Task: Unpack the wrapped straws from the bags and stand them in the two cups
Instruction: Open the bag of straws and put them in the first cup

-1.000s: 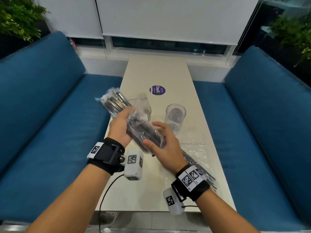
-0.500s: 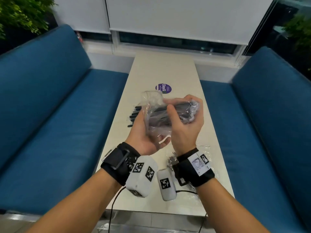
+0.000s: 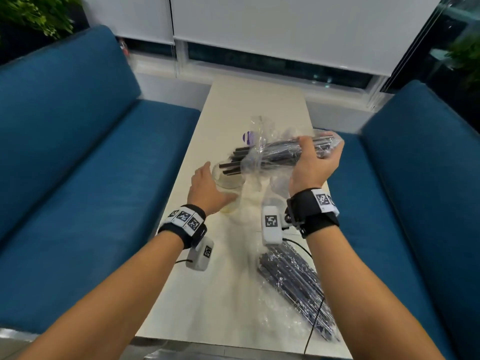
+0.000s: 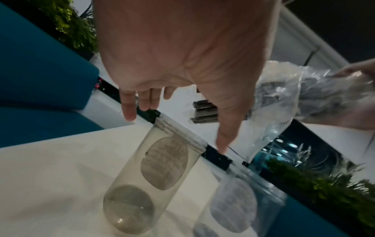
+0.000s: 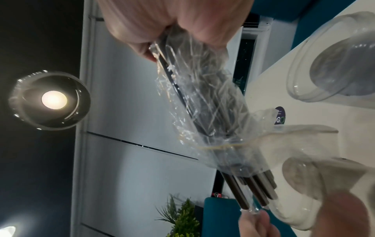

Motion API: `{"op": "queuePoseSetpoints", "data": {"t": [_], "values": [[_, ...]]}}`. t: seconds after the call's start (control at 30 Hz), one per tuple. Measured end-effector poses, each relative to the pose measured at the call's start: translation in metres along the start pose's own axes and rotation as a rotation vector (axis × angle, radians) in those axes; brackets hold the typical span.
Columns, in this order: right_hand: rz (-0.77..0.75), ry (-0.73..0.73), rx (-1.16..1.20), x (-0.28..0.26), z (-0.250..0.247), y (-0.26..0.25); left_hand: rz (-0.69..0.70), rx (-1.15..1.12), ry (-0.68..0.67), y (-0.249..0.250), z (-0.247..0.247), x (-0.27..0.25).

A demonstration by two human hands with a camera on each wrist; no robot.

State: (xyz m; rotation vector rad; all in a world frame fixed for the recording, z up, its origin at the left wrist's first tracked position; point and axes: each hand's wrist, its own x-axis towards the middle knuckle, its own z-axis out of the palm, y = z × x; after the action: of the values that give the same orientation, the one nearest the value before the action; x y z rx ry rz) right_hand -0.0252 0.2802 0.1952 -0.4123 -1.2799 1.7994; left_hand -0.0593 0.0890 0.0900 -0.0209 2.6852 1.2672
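The right hand (image 3: 315, 162) grips a clear bag (image 3: 283, 152) of dark wrapped straws (image 3: 233, 162), held nearly level above the table (image 3: 207, 294), straw ends poking out leftward over a clear cup (image 3: 226, 178). The left hand (image 3: 207, 188), fingers spread, reaches around that cup (contact unclear). A second cup (image 4: 239, 206) stands just right; another full bag (image 3: 296, 289) lies nearer.

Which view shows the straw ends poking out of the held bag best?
Right wrist: the straw ends fill the lower centre, clear of the bag. Head shows them smaller above the cup; left wrist partly hidden.
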Motion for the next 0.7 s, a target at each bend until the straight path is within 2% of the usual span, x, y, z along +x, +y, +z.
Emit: {"op": "queuePoseSetpoints", "data": {"t": [0.13, 0.3, 0.4, 0.47, 0.6, 0.7], "values": [[0.015, -0.025, -0.067, 0.003, 0.004, 0.023, 0.07, 0.043, -0.024, 0.001, 0.018, 0.027], [0.034, -0.065, -0.15, 0.004, 0.0, 0.046, 0.131, -0.059, 0.092, -0.012, 0.03, 0.036], [-0.005, -0.083, -0.197, 0.005, 0.003, 0.049, 0.169, -0.031, 0.081, -0.02, 0.03, 0.033], [-0.046, -0.161, -0.245, 0.004, 0.01, 0.049, 0.198, 0.018, 0.069, -0.024, 0.03, 0.032], [-0.106, -0.434, -0.417, -0.005, 0.029, 0.057, 0.205, 0.123, 0.03, -0.029, 0.032, 0.026], [-0.078, -0.544, -0.543, -0.012, 0.042, 0.067, 0.194, 0.147, 0.031, -0.031, 0.033, 0.024]]}}
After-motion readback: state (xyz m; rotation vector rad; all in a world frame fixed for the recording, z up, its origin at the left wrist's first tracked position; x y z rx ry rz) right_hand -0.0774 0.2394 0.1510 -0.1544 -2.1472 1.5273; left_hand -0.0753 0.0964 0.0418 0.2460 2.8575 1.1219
